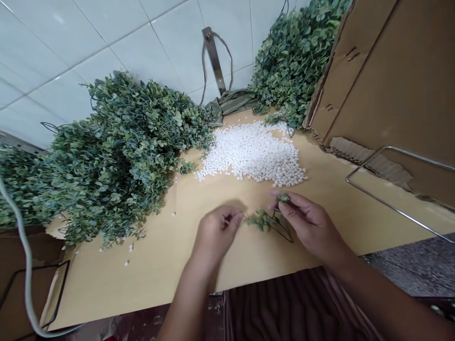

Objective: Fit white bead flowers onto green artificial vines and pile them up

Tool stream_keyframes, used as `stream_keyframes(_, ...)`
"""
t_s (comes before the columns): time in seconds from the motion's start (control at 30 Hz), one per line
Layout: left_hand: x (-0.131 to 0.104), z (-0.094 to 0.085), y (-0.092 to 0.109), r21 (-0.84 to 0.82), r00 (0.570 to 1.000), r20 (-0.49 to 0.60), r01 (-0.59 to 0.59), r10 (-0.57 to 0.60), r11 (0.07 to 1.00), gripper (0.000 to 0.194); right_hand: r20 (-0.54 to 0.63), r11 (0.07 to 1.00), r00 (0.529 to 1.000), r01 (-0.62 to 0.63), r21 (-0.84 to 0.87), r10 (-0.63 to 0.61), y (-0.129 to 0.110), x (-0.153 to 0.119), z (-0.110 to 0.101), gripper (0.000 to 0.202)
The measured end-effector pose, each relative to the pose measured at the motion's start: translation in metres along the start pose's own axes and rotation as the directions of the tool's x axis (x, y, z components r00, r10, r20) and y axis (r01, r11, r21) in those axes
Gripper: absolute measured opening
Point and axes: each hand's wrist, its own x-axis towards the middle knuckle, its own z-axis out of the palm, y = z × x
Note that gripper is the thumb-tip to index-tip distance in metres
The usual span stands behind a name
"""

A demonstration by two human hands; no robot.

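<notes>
My right hand point(310, 221) pinches a sprig of small green leaves point(262, 220), which looks like artificial foliage. Its thin dark stem loops down below my fingers, and one leafy tip pokes up between them. Just left of the sprig, my left hand point(216, 233) is closed, thumb and fingertips pressed together. Whatever those fingertips hold, if anything, is too small and blurred to make out. Beyond both hands lies a spread heap of small white bead-like pieces point(252, 150) on the tan tabletop point(156, 270).
A large pile of leafy sprigs point(117, 151) fills the left side against the tiled wall. Another leafy bunch point(291, 57) stands at the back right, beside a cardboard box point(398, 76). A bent metal wire frame point(387, 203) juts over the right edge. A pale cable point(25, 255) hangs at far left.
</notes>
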Motion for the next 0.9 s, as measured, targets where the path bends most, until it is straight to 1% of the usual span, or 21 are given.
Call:
stream_keyframes(0.03, 0.012, -0.004, 0.001, 0.095, 1.0, -0.007, -0.011, 0.011, 0.995, 0.007, 0.006, 1.0, 1.0, -0.013, 0.002, 0.012, -0.001, 0.0, -0.001, 0.03)
stream_keyframes(0.1, 0.036, -0.004, 0.003, 0.245, 0.992, -0.095, -0.061, 0.086, 0.968, 0.008, 0.017, 1.0, 1.0, -0.02, -0.011, 0.02, -0.001, 0.0, 0.0, 0.03)
stream_keyframes(0.13, 0.048, -0.001, 0.004, 0.311, 0.986, -0.116, -0.082, 0.123, 0.947, 0.009, 0.022, 1.0, 1.0, -0.018, -0.022, 0.018, -0.001, 0.0, 0.0, 0.03)
stream_keyframes(0.2, 0.068, 0.009, 0.006, 0.405, 0.985, -0.106, -0.085, 0.139, 0.911, 0.013, 0.043, 0.998, 0.999, -0.015, -0.054, 0.017, 0.001, -0.001, 0.001, 0.031)
stream_keyframes(0.3, 0.084, 0.024, 0.003, 0.493, 0.988, -0.07, -0.084, 0.136, 0.866, 0.015, 0.065, 0.995, 0.998, -0.016, -0.095, 0.022, 0.004, -0.002, 0.001, 0.033)
stream_keyframes(0.4, 0.089, 0.026, -0.003, 0.483, 0.981, -0.075, -0.12, 0.178, 0.867, 0.013, 0.082, 0.994, 0.996, -0.023, -0.103, 0.032, 0.004, 0.0, -0.001, 0.033)
stream_keyframes(0.47, 0.088, 0.022, -0.006, 0.38, 0.982, -0.108, -0.101, 0.153, 0.919, 0.01, 0.109, 0.993, 0.994, -0.017, -0.115, 0.03, 0.003, 0.002, -0.002, 0.031)
stream_keyframes(0.53, 0.082, 0.017, -0.007, 0.175, 0.99, -0.127, -0.043, 0.066, 0.984, 0.005, 0.144, 0.99, 0.989, 0.008, -0.143, 0.013, 0.001, 0.004, -0.003, 0.027)
stream_keyframes(0.57, 0.077, 0.015, -0.006, 0.049, 0.993, -0.12, -0.005, 0.011, 0.999, 0.004, 0.158, 0.987, 0.987, 0.022, -0.159, 0.003, 0.001, 0.005, -0.002, 0.026)
stream_keyframes(0.63, 0.063, 0.015, -0.001, -0.19, 0.994, -0.064, 0.074, -0.088, 0.979, 0.006, 0.167, 0.981, 0.986, 0.043, -0.189, -0.011, 0.0, 0.006, -0.001, 0.022)
stream_keyframes(0.7, 0.047, 0.019, 0.005, -0.354, 0.989, 0.017, 0.14, -0.144, 0.925, 0.011, 0.157, 0.977, 0.987, 0.049, -0.206, -0.016, 0.0, 0.005, 0.001, 0.019)
stream_keyframes(0.8, 0.024, 0.028, 0.012, -0.47, 0.981, 0.086, 0.194, -0.174, 0.861, 0.015, 0.157, 0.978, 0.987, 0.052, -0.202, -0.02, 0.001, 0.005, 0.003, 0.019)
stream_keyframes(0.9, 0.013, 0.033, 0.015, -0.514, 0.979, 0.125, 0.205, -0.164, 0.833, 0.015, 0.185, 0.973, 0.982, 0.064, -0.221, -0.023, 0.001, 0.005, 0.006, 0.022)
